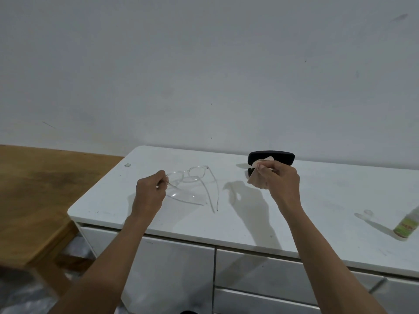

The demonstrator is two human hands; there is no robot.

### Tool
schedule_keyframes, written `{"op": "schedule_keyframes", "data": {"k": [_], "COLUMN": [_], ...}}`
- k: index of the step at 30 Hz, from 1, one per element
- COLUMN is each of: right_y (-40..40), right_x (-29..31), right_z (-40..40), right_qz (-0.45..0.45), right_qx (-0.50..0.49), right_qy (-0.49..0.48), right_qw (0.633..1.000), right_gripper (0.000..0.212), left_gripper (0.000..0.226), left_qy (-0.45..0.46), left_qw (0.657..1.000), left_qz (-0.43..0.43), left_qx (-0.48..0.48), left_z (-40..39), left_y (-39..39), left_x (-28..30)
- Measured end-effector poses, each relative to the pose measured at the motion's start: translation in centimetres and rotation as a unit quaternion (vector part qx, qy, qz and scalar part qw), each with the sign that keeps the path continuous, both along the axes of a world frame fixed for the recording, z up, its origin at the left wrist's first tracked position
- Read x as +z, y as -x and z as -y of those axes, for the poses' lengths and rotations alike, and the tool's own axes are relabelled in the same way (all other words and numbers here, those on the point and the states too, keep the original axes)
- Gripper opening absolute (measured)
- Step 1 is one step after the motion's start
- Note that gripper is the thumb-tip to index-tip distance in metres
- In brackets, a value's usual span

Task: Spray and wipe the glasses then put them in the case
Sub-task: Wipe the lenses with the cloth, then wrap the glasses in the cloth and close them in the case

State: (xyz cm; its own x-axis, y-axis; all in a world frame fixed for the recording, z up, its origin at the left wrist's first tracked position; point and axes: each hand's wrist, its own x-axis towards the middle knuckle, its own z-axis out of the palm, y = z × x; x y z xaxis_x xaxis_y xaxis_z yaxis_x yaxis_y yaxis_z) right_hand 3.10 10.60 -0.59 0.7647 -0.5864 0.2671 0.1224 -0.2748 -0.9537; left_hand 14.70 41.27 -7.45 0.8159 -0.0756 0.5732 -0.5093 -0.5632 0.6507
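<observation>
Fingers and cloth masking case

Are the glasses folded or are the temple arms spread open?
Spread open: both temple arms of the glasses extend out from the frame toward the camera.

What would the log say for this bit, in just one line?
left hand: holds clear glasses | right hand: pinches wiping cloth | black case: open, behind | spray bottle: far right | step: wiping

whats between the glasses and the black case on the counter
Nothing lies there: in the head view the white countertop is bare between the clear glasses and the black case, apart from shadow.
</observation>
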Motion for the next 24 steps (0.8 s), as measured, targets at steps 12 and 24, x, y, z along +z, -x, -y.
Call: {"op": "schedule_keyframes", "data": {"k": [12, 24], "right_y": [-0.6, 0.3], "right_x": [-0.6, 0.9], "right_z": [0.0, 0.8], "right_qz": [-0.014, -0.053], "right_qx": [0.007, 0.072], "right_qy": [-0.006, 0.05], "right_qw": [1.0, 0.995], "right_gripper": [0.018, 0.028], "left_gripper": [0.03, 0.043], "left_qy": [-0.058, -0.031], "left_qw": [0.998, 0.998], "left_qz": [-0.038, 0.05], "left_qx": [-0.008, 0.009], "left_z": [-0.8, -0.1], "left_y": [-0.1, 2.1], "left_x": [-0.6, 1.1]}}
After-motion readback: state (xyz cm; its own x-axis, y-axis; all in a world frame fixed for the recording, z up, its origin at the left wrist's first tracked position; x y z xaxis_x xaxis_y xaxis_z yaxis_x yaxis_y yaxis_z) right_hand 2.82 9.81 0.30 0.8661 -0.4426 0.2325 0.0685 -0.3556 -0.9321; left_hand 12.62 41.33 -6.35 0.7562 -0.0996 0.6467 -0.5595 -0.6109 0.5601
